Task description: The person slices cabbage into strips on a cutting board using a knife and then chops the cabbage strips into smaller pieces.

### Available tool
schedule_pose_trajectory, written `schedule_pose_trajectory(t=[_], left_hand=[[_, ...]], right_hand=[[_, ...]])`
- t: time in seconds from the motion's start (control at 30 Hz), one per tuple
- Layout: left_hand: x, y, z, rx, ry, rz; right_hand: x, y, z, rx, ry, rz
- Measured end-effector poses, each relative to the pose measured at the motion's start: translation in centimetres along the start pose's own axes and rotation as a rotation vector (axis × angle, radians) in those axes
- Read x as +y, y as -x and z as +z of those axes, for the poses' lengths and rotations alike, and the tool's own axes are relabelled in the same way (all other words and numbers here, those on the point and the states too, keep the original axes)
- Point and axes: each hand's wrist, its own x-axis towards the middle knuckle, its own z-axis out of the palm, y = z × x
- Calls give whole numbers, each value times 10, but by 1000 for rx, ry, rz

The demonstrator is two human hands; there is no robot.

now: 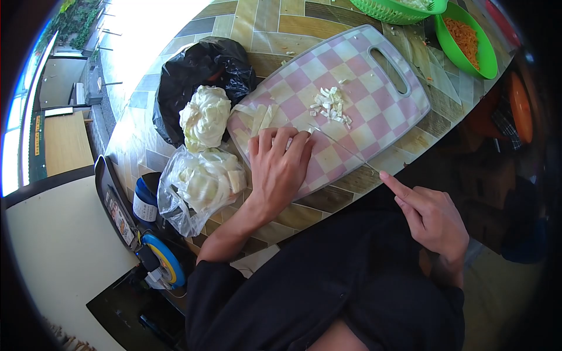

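Observation:
My left hand point(280, 167) is closed over pale cabbage strips point(264, 119) on the pink and white checked cutting board point(366, 76), its fingertips curled down. A knife point(342, 146) is in my right hand point(430, 216), the forefinger stretched along its spine. The blade lies low over the board, its tip just beside my left fingers; whether it touches the cabbage is hard to see. Chopped cabbage pieces point(332, 105) are heaped near the board's middle. Left of the board sit a cabbage head point(205, 117) and more cabbage point(209, 178) in a clear plastic bag.
A black plastic bag point(181, 76) lies behind the cabbage head. At the far right stand a green bowl of shredded carrot point(464, 44) and a green basket point(398, 11) with pale shreds. The table's curved near edge point(357, 196) runs close to my body.

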Motion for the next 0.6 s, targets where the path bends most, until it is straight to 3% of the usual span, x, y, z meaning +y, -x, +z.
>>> schedule_pose_trajectory(t=[0.2, 0.6], left_hand=[[5, 2, -22, -140, -26, 28], [6, 3, -28, -227, -25, 4]], right_hand=[[0, 0, 0, -21, 8, -1], [0, -3, -2, -65, 13, -4]])
